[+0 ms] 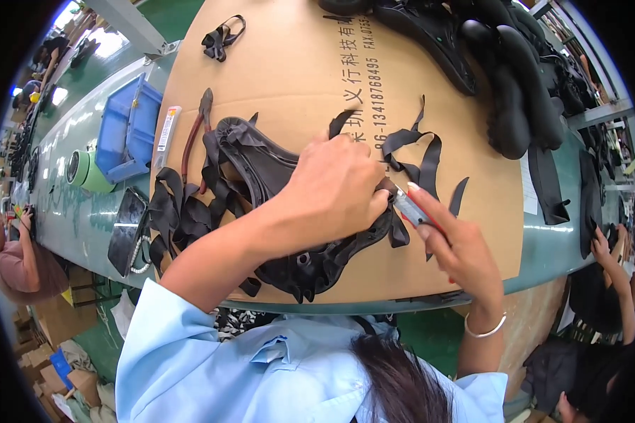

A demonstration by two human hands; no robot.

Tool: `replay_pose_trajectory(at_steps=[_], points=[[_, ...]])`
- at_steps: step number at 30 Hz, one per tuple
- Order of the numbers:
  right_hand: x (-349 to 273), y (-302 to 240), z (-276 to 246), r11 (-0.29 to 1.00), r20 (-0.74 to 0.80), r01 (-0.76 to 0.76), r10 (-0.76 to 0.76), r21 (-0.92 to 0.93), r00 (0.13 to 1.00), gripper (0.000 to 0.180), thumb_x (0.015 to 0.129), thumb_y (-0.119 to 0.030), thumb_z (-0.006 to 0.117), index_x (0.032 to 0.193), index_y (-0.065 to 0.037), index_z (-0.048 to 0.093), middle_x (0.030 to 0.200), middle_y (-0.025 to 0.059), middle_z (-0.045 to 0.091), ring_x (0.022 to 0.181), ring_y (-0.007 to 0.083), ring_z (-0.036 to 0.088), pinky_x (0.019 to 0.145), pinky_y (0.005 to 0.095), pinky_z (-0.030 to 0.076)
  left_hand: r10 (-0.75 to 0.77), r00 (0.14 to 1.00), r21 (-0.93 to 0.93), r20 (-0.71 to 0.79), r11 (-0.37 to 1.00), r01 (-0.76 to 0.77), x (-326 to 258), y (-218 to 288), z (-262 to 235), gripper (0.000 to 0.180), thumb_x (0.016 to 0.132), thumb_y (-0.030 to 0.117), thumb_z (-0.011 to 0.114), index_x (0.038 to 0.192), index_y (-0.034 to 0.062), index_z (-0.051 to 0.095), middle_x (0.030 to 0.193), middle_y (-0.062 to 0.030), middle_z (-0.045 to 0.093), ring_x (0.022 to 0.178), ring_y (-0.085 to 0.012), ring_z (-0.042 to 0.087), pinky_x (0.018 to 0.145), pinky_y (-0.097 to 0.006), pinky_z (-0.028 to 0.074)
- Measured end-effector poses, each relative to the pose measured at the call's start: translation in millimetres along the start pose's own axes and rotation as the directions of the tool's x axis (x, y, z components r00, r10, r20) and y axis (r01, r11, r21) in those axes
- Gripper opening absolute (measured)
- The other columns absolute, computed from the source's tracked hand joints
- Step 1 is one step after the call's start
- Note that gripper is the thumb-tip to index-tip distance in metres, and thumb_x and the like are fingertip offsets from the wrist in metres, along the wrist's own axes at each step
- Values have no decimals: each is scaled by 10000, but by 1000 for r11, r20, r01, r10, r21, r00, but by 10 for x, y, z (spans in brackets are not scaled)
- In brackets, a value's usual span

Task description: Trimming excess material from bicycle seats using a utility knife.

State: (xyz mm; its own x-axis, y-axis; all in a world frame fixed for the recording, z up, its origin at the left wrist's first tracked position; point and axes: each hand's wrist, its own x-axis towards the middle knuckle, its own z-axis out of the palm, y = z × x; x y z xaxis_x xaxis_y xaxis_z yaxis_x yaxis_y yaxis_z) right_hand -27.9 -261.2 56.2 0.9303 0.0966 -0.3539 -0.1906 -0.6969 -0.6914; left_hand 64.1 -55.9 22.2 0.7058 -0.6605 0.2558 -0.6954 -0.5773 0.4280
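Observation:
My left hand (335,183) is closed in a fist, and a black strip (342,121) sticks out above it. Held in my right hand (466,250) is a red-and-grey utility knife (412,210), its tip against the black material beside my left fist. Below my left hand and forearm lies a black saddle-shaped piece (303,264), partly covered by them. Loose black fabric strips (427,162) lie just beyond the knife. More strips (173,211) are heaped left of the piece. All this rests on a cardboard sheet (289,77).
Red-handled pincers (195,137) lie left of the work, near a blue bin (128,127), a green round container (89,171) and a dark phone (128,229). Black saddle-shaped parts (515,92) are piled at the far right. A strip bundle (222,42) lies far left. Other people sit at both sides.

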Motion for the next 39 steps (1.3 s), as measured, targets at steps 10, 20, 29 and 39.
replay_pose_trajectory(at_steps=[10, 20, 29, 39], points=[[-545, 46, 770, 994, -313, 59, -85, -92, 946, 580, 929, -74, 530, 1467, -111, 316, 1202, 200, 610, 828, 379, 656, 715, 381, 515, -267, 957, -993, 113, -67, 98, 271, 26, -181, 171, 863, 167, 599, 723, 71, 586, 825, -37, 584, 826, -114, 493, 795, -248, 387], [-698, 93, 518, 954, -221, 120, -184, -274, 958, 537, 880, -170, 611, 1396, -217, 470, 739, 120, 655, 552, 315, 602, 502, 387, 452, 137, 990, -220, 33, 967, -126, -20, 184, -325, 153, 748, 129, 715, 872, 41, 695, 907, -64, 670, 701, -248, 548, 727, -382, 494], [-298, 53, 382, 992, -87, 47, -37, 115, 995, 499, 890, -129, 580, 1378, -175, 487, 643, 147, 568, 473, 298, 511, 499, 346, 412, 426, 847, 56, -318, 900, -432, 34, -299, 138, 169, 595, 172, 663, 588, 83, 520, 656, -30, 485, 790, -232, 513, 643, -364, 444], [-751, -53, 857, 961, -365, 104, -195, -255, 910, 547, 890, -160, 594, 1412, -116, 435, 794, 175, 669, 566, 347, 618, 506, 403, 465, -562, 683, -685, -466, 718, 123, 38, -412, -8, 138, 790, 98, 595, 707, -12, 591, 783, -93, 543, 759, -206, 486, 686, -313, 401]])
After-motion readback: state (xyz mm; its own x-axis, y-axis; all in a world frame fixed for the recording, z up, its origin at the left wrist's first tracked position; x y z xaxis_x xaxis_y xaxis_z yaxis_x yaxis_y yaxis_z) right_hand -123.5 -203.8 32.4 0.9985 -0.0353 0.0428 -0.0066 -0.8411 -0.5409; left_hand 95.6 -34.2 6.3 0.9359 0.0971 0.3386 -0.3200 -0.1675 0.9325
